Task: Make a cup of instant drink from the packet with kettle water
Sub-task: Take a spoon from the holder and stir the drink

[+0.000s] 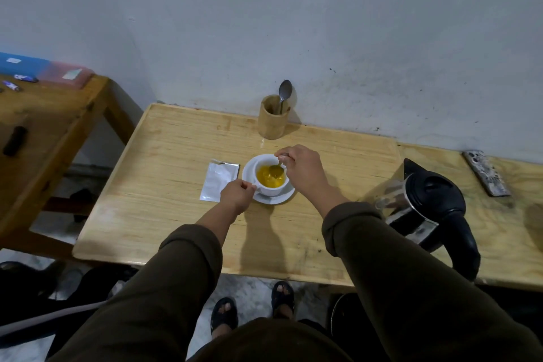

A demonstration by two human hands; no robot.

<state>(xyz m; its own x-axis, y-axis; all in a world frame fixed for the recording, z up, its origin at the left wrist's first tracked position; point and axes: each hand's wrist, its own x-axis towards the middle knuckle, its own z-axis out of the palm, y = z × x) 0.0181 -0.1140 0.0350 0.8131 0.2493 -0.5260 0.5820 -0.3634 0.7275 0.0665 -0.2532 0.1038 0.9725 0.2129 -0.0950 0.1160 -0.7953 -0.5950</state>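
A white cup (271, 189) holding yellow-orange drink stands on a white saucer (249, 169) in the middle of the light wooden table (164, 214). My left hand (236, 195) pinches the cup's handle on its left side. My right hand (302, 167) is over the cup's right rim, holding a metal spoon (277, 170) whose bowl dips into the liquid. A torn silver packet (219, 181) lies flat just left of the saucer. The black-and-steel kettle (429, 206) sits to the right, its handle towards me.
A wooden holder (272, 122) with a second spoon (284, 92) stands by the wall behind the cup. A patterned phone (486, 172) lies at the far right. A darker side table (50, 126) with boxes and small items is on the left.
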